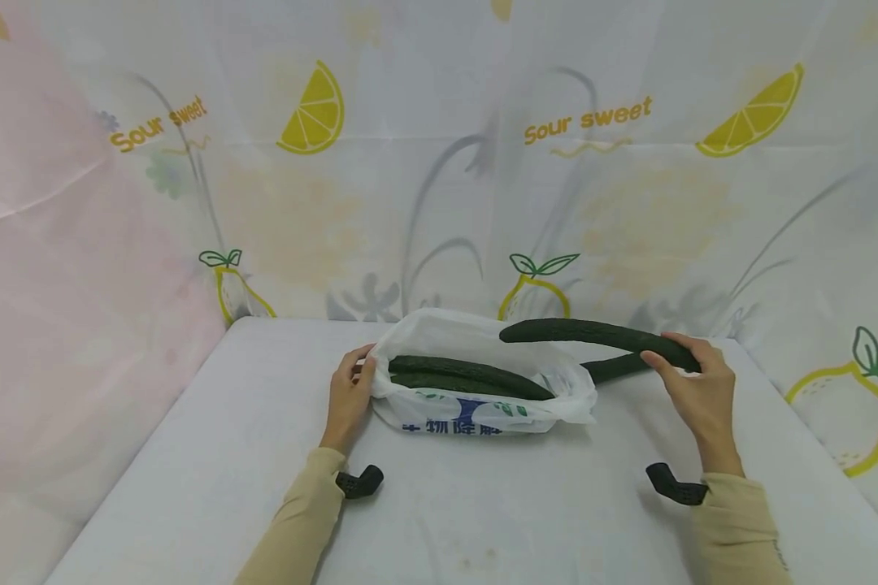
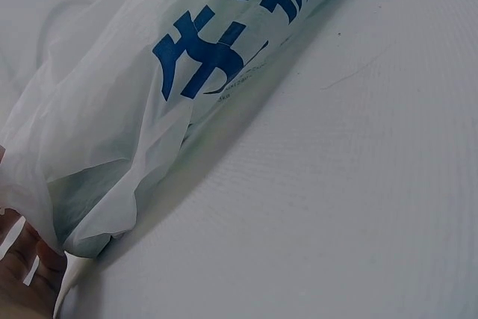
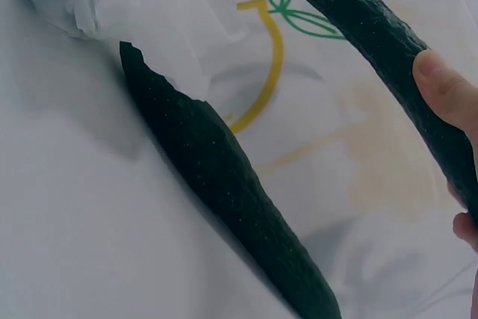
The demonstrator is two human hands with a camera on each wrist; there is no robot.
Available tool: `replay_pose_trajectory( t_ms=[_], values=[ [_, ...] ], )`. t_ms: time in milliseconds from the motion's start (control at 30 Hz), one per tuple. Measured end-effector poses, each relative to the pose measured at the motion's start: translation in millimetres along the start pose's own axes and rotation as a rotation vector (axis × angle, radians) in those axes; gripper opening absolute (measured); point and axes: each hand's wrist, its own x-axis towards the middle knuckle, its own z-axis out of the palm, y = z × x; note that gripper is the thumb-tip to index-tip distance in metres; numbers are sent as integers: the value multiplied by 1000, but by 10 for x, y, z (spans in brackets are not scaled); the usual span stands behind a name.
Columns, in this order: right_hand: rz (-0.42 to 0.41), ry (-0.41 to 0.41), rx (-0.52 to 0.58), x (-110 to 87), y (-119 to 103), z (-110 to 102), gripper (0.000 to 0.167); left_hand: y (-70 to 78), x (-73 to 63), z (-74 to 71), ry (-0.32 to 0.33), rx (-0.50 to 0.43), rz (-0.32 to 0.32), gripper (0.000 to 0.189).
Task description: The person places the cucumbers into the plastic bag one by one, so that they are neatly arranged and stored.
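Observation:
A white plastic bag (image 1: 446,329) with blue print lies on the table, its mouth spread upward. Inside it, cucumbers (image 1: 475,376) lie lengthwise. At the bag's left end my left hand (image 1: 349,398) pinches the plastic edge; the left wrist view shows its fingers (image 2: 45,267) at the bag's corner. My right hand (image 1: 702,394) grips one end of a long, slightly curved cucumber (image 1: 585,331), whose other end hangs above the bag's right part. Another cucumber (image 3: 224,192) rests on the table behind, partly hidden by the bag.
The white table (image 1: 527,504) carries the bag and the loose cucumber. A printed curtain (image 1: 424,203) with lemon pictures stands right behind the table's far edge. Black wrist mounts (image 1: 676,485) stick out inward from both sleeves.

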Motion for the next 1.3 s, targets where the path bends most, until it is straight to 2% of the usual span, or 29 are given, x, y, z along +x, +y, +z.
replay_pose_trajectory(
  t_ms=[200,467,833,1300],
  values=[
    [-100,8,19,-3,-109,118,43,10,-13,-9,-4,-7,-2,36],
    [-167,-4,-1,-40,-222,286,43,0,-13,-10,10,3,8,35],
    [-202,-35,-32,-146,-387,540,42,1,-5,-4,9,18,7,34],
    [-235,-21,-50,-229,-474,805,43,3,-9,13,32,-6,19,30]
  ],
)
